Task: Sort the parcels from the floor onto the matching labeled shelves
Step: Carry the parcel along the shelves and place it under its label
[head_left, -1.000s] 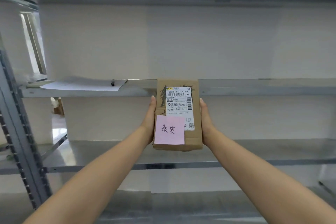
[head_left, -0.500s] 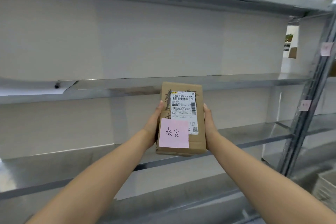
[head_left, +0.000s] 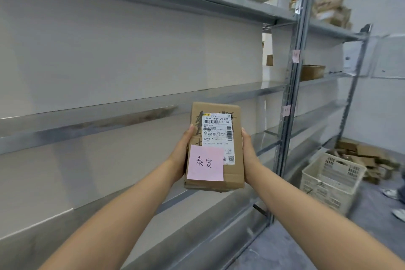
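A long metal shelf (head_left: 135, 105) spans the left and is seen bare. In front of it, a brown cardboard parcel (head_left: 215, 169) is held upright in the air, clamped between the left hand (head_left: 182, 155) and the right hand (head_left: 248, 155). A pink sticky note (head_left: 205, 162) is stuck on its near face. On the floor at far right, a white plastic crate (head_left: 331, 178) is seen, with loose cardboard parcels (head_left: 368, 155) piled behind it.

A white slatted plastic crate (head_left: 331, 178) stands on the grey floor (head_left: 370, 208) at the right, near the rack's upright post. Beside it, at the far right edge, a person's white shoes (head_left: 390, 193) show.
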`<state>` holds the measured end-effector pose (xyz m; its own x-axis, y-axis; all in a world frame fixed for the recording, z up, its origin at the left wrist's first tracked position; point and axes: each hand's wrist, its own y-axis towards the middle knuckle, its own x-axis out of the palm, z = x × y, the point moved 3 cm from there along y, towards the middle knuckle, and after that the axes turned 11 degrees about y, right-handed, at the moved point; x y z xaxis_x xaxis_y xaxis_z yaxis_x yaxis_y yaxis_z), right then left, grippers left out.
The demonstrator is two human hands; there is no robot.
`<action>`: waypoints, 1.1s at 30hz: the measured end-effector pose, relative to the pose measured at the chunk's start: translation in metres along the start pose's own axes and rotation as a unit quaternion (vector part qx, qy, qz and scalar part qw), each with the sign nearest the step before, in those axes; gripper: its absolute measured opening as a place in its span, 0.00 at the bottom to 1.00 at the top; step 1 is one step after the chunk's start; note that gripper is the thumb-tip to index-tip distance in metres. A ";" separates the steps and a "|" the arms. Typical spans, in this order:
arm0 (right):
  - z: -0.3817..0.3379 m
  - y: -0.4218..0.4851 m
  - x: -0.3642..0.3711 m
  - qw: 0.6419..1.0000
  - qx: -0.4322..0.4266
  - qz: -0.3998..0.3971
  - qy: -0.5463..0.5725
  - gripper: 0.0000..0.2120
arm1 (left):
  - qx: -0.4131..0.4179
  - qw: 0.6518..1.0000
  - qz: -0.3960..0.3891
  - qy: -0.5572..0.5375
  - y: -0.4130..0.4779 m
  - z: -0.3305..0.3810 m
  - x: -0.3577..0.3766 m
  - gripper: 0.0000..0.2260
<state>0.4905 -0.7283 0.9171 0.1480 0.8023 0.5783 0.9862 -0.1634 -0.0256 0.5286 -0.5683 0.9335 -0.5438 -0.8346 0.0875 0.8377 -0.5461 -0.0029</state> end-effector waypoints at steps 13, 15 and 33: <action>-0.046 -0.021 -0.078 0.984 -0.096 0.151 0.011 0.25 | -0.037 0.984 -0.174 -0.025 0.066 -0.019 0.085 0.24; -0.055 -0.023 -0.093 0.979 -0.110 0.170 0.009 0.24 | -0.039 0.981 -0.184 -0.038 0.077 -0.023 0.103 0.24; -0.176 -0.007 -0.272 0.971 -0.116 0.210 -0.001 0.26 | -0.047 0.973 -0.225 -0.025 0.195 -0.037 0.289 0.24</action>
<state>0.4304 -1.0457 0.9034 0.5331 0.6390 0.5545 0.7961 -0.6007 -0.0733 0.5327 -0.9187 0.9215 -0.8496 -0.5057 0.1502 0.5052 -0.8619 -0.0443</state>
